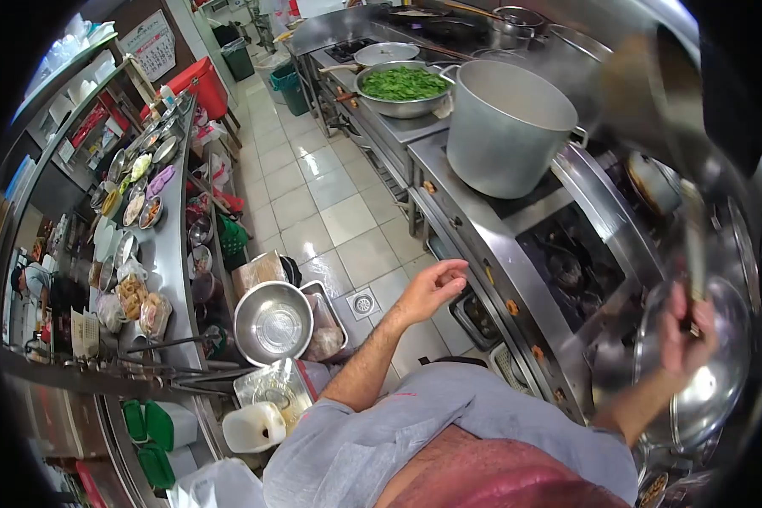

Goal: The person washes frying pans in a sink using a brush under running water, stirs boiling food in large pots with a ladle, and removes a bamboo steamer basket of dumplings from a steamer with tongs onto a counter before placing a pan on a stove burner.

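Note:
My right hand [686, 334] is wrapped round a long handle [695, 245] on the right side. The handle leads up to a large, dark, motion-blurred pan [652, 80], raised and tilted above the stove. Below that hand lies a big shiny metal bowl or lid [711, 381]. My left hand [438, 286] is held out in front of the stove's edge, its fingers slightly bent and apart, holding nothing. A tall metal pot [512, 127] stands on the stove, beyond my left hand. Behind it is a metal bowl of green vegetables [405, 84].
An open burner [567, 267] lies between my hands. To the left, a long counter [165, 245] carries bowls and bagged food. A steel basin [273, 323] and a white container [254, 427] stand low at my left. Tiled floor [313, 203] runs between stove and counter.

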### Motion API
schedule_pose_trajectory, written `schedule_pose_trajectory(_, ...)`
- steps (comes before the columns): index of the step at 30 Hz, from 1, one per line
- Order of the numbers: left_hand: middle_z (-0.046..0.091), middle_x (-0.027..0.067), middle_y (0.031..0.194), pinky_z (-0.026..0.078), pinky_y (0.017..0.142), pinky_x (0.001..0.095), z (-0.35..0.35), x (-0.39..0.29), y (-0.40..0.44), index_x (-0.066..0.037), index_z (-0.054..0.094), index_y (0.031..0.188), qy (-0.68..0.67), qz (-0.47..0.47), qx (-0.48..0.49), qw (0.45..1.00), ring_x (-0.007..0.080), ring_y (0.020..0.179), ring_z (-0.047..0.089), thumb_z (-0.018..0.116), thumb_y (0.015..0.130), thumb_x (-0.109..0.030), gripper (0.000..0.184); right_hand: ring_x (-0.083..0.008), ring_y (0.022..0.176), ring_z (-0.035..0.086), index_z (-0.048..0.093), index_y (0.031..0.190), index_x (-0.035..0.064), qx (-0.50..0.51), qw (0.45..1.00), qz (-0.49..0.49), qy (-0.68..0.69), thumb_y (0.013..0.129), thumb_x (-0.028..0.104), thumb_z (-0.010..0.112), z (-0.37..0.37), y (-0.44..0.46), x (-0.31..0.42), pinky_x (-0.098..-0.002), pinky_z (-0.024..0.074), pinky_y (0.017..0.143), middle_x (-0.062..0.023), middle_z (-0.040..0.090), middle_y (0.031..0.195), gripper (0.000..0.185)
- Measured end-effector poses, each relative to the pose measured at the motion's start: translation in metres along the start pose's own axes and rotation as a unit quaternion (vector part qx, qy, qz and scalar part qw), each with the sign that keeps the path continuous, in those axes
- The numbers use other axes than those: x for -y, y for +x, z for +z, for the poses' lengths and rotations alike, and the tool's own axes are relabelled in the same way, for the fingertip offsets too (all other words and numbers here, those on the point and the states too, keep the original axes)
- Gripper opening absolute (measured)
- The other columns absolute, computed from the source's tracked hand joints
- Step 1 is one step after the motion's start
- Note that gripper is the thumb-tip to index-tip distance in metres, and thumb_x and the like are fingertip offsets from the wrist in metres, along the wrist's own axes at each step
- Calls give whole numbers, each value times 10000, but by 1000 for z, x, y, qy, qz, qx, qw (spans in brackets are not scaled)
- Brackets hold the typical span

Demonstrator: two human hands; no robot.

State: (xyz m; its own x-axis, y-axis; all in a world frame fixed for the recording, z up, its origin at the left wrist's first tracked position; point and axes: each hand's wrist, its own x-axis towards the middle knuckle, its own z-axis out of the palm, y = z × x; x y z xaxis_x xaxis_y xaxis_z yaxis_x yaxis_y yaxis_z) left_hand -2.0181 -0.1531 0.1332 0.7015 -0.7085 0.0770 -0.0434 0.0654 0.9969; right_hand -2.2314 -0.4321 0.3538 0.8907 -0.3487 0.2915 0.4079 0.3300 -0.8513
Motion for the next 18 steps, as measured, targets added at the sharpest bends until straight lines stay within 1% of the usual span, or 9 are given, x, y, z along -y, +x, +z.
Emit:
schedule_pose_trajectory(2,571,49,955,437,770,246,-25,-13,12,-44,480,1163,-17,20,-11,1000,96,836,526,561,853,-192,353,-110,388,352,377,1158,-110,2,998,62,-10,667,173,563,48,60,-66,-210,286,327,-82,415,653,597)
schedule_pose_trajectory(4,558,37,973,426,787,246,-61,-20,26,-29,468,1180,-7,30,-40,999,89,865,515,566,851,-165,370,-118,396,388,401,1134,-91,49,989,135,21,662,186,568,83,118,-129,-225,305,336,-77,449,644,572)
schedule_pose_trajectory(6,559,39,969,423,794,248,-102,-14,45,-28,465,1185,-3,28,-60,998,94,860,518,569,848,-159,376,-128,405,417,450,1029,-57,139,959,230,86,675,149,573,107,174,-191,-239,316,351,-89,493,661,428)
schedule_pose_trajectory(8,566,48,961,436,771,257,-150,-4,66,-31,472,1177,51,19,-122,991,101,833,524,576,841,-171,379,-146,425,453,466,912,-20,173,925,308,142,690,97,578,131,226,-256,-243,321,363,-95,523,664,274)
schedule_pose_trajectory(10,568,70,955,443,753,256,-196,0,80,-18,481,1163,95,35,-157,982,120,813,534,579,832,-171,377,-164,436,473,458,864,-5,191,902,357,152,703,60,578,162,271,-311,-250,317,361,-99,528,652,211)
schedule_pose_trajectory(12,567,107,953,455,725,270,-247,12,85,-1,493,1143,258,-61,-231,936,162,797,550,587,819,-191,388,-171,450,470,424,848,16,224,879,389,160,711,58,560,198,316,-354,-266,327,372,-114,527,680,198)
schedule_pose_trajectory(13,567,107,953,455,725,270,-272,21,82,-1,493,1143,263,-63,-236,933,162,797,550,587,819,-191,388,-169,450,471,414,879,18,247,868,402,157,711,64,568,214,338,-375,-265,320,369,-111,526,676,232)
schedule_pose_trajectory(15,562,136,965,460,703,293,-316,44,70,4,499,1140,361,-123,-264,886,200,794,559,598,803,-213,412,-166,453,474,400,914,24,272,862,396,162,716,58,570,249,382,-412,-260,316,371,-101,521,670,263)
schedule_pose_trajectory(18,563,150,998,464,707,304,-377,93,40,5,497,1147,278,-201,-342,875,208,799,563,608,793,-213,431,-165,470,482,391,952,28,300,858,378,176,715,48,574,302,439,-459,-258,337,398,-97,525,691,300)
